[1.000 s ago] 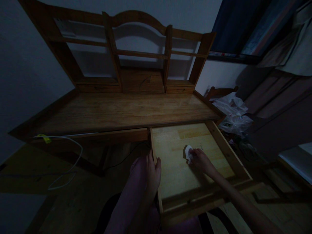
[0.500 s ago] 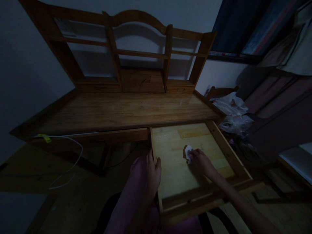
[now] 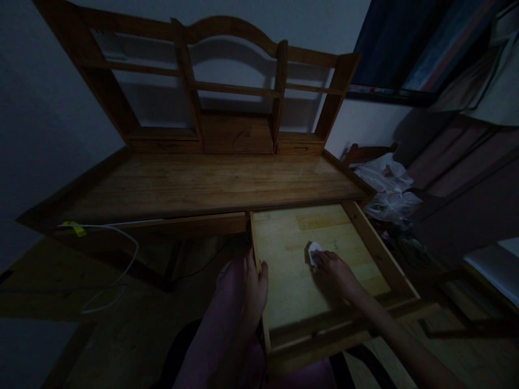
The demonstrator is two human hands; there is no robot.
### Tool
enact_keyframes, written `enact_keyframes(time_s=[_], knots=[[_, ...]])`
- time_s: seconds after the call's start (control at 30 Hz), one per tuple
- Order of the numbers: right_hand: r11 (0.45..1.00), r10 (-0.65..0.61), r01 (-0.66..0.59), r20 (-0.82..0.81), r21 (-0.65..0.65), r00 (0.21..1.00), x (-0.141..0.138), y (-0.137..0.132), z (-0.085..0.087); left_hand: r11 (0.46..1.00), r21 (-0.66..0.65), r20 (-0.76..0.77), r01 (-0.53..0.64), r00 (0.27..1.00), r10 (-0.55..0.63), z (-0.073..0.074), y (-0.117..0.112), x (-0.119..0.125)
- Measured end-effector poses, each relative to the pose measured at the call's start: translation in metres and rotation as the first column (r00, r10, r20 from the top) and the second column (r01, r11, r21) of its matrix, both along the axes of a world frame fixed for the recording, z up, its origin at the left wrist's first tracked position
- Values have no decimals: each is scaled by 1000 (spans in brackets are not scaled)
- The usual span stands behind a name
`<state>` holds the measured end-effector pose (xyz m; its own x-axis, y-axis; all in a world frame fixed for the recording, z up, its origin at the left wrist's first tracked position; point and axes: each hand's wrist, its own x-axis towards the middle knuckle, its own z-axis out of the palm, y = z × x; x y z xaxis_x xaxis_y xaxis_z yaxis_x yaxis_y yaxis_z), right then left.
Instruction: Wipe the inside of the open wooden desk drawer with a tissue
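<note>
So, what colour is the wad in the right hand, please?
The wad is white, shown best in the head view.

Drawer (image 3: 284,292) under right hand (image 3: 336,273): smooth wood, faint sheen. Wad (image 3: 313,249) in right hand: matt, creased, paper or thin cloth, can't tell. Desktop (image 3: 219,178) beyond both hands: grained wood, smooth, dull gloss. Bags (image 3: 385,186), far right of right hand: thin crumpled plastic, glossy. Trouser leg (image 3: 213,324) beside left hand (image 3: 255,292): matt cloth.
</note>
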<state>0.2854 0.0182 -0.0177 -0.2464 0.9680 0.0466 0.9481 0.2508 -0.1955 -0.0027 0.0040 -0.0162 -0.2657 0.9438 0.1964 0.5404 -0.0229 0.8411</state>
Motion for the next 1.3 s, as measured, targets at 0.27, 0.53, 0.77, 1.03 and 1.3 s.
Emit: enact_keyframes(time_s=[0.27,0.53,0.77,1.03,1.3], knots=[[1000,-13,12,85,14,996,-11,-7,15,1000,17,89,-2,996,0,-5,1,1],[999,41,-36,196,-26,980,-25,-10,36,999,-43,-17,5,1000,-5,21,-3,-2],[999,36,-32,261,-20,965,-28,-16,25,1000,-15,35,18,999,-17,4,-1,0],[1000,-19,21,388,0,921,-46,-24,10,1000,1,116,16,993,-16,-11,3,1],[999,-2,17,318,-44,948,-35,-15,26,1000,-3,86,5,996,-5,4,1,1]])
